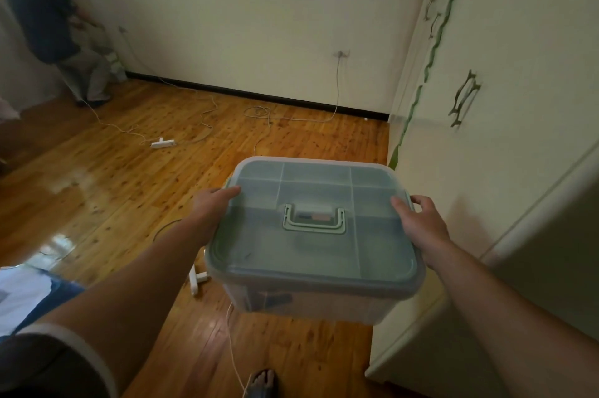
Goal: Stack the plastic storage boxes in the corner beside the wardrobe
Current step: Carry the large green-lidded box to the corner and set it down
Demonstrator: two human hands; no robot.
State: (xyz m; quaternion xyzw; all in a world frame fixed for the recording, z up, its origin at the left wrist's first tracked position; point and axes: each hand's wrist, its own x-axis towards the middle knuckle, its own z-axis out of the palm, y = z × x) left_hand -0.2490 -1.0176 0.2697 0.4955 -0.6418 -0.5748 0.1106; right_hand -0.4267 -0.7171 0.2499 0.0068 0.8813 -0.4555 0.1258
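I hold the box (314,235) off the floor (113,187), left grip (210,206) and right grip (421,229) each clasping a side at its lid rim, wardrobe (502,106) close on the right. Plan: keep it level, clear the cables (259,112), lower it into the corner (372,132) ahead.

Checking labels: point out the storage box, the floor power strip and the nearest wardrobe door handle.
storage box (314,247): head view, lid just below its carry handle.
power strip (163,143): head view, middle of its body.
wardrobe door handle (460,97): head view, middle of the grip.
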